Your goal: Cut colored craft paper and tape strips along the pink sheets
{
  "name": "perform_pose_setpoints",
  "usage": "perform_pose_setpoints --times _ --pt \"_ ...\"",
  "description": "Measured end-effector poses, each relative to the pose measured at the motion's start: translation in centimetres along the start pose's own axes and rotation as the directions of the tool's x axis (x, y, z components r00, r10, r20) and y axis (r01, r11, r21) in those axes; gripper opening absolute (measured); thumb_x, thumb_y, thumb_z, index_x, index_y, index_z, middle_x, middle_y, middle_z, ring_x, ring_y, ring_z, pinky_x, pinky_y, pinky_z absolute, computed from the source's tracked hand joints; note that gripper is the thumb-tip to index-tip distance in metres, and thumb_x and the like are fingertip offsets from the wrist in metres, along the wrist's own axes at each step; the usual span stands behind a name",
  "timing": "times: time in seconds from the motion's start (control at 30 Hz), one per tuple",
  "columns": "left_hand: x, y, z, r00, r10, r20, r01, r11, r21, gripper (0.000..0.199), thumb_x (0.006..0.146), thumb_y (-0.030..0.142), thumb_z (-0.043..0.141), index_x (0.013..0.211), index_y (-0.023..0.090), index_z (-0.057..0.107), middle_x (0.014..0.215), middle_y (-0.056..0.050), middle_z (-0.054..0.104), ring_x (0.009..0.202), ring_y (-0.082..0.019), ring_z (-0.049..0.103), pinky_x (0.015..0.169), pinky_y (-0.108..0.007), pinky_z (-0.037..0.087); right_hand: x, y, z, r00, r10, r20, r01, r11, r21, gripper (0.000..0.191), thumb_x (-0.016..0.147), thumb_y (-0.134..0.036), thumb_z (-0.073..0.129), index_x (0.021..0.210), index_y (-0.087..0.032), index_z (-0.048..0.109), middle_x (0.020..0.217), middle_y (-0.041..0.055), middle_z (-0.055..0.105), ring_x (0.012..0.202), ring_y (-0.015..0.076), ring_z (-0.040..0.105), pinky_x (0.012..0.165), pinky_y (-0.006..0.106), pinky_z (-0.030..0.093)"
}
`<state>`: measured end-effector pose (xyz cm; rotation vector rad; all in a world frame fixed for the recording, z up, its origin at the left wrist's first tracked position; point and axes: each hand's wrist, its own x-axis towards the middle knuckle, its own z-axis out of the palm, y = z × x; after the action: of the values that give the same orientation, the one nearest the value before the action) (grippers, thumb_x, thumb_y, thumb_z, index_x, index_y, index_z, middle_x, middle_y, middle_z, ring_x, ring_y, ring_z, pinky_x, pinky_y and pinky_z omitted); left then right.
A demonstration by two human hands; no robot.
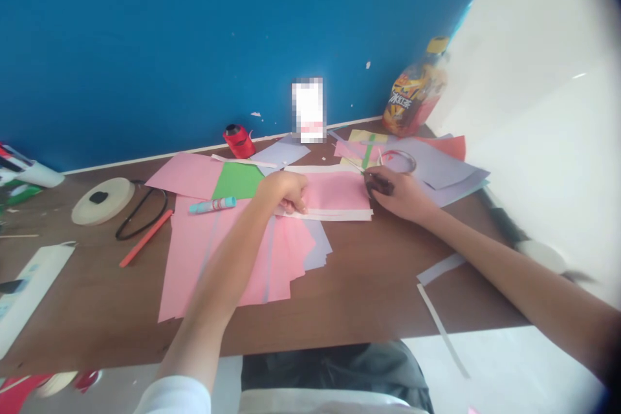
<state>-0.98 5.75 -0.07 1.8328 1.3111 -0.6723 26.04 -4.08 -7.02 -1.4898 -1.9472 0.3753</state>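
Brown wooden counter (369,291). Pink paper sheet (330,193), centre, edged with white strips; left hand (284,191) curled, resting on it. Plastic drink bottle (414,94), yellow cap, 1 o'clock, contents unclear behind label. Right hand (398,197), closed on scissors (378,184), blades toward 10 o'clock, beside sheet's edge. Glue stick (212,205), 9 o'clock.

Blue glue stick (212,205) lying just left of the left hand (284,191); further left there's a wide tape roll (103,200), a black cord loop (140,212) and an orange marker (145,238); red spool (239,141) up past the left hand; clear tape ring (396,160) just past the right hand (400,194); drink bottle with a yellow cap (414,94) stands beyond that, by the blue wall (145,45).
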Motion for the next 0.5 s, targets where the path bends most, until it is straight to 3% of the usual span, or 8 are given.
perform_pose_setpoints --times 0.1,0.23,0.3,0.4,0.5 --pt "0.4 -0.6 -0.2 0.999 0.046 0.016 -0.046 0.999 0.016 0.040 0.055 0.033 0.088 0.062 0.021 0.050 0.055 -0.003 0.067 0.051 -0.018 0.060 0.053 -0.028 0.043 0.2 -0.4 0.1 0.996 0.087 0.013 -0.088 0.964 0.250 0.029 0.084 -0.032 0.061 0.112 -0.026 0.063 0.083 0.0015 0.072 0.070 0.0198 0.065 0.066 0.035 0.054" --pt "0.5 -0.6 -0.3 0.994 0.108 0.021 -0.108 0.994 0.023 0.036 0.056 0.035 0.086 0.061 0.021 0.053 0.060 -0.004 0.070 0.050 -0.015 0.054 0.051 -0.025 0.038 0.5 -0.6 0.2 0.973 0.218 0.074 -0.222 0.804 0.551 0.036 0.081 -0.045 0.068 0.111 -0.026 0.063 0.079 0.0014 0.070 0.069 0.0193 0.066 0.054 0.030 0.052" --pt "0.4 -0.2 -0.2 0.989 0.141 0.052 -0.143 0.989 0.034 0.033 0.059 0.036 0.083 0.061 0.021 0.054 0.060 -0.004 0.071 0.049 -0.014 0.052 0.050 -0.025 0.036 0.5 -0.4 0.4 0.961 0.252 0.116 -0.271 0.760 0.591 0.039 0.077 -0.045 0.073 0.110 -0.026 0.063 0.079 0.0013 0.070 0.068 0.0195 0.067 0.051 0.029 0.051" --pt "0.2 0.6 0.0 0.962 0.244 0.119 -0.250 0.967 0.041 0.033 0.066 0.041 0.080 0.062 0.021 0.054 0.060 -0.004 0.070 0.045 -0.011 0.046 0.048 -0.025 0.032 0.4 0.0 1.0 0.963 0.234 0.136 -0.269 0.779 0.566 0.038 0.072 -0.037 0.078 0.106 -0.026 0.065 0.085 0.0026 0.073 0.077 0.0218 0.070 0.064 0.034 0.058" --pt "0.2 1.3 0.0 0.908 0.418 0.021 -0.418 0.908 0.007 0.035 0.072 0.048 0.075 0.067 0.021 0.054 0.059 -0.002 0.066 0.046 -0.011 0.045 0.049 -0.026 0.033 0.3 0.4 1.4 0.978 0.178 0.113 -0.210 0.832 0.514 0.034 0.074 -0.033 0.076 0.106 -0.025 0.066 0.091 0.0041 0.074 0.086 0.0240 0.071 0.079 0.041 0.060"
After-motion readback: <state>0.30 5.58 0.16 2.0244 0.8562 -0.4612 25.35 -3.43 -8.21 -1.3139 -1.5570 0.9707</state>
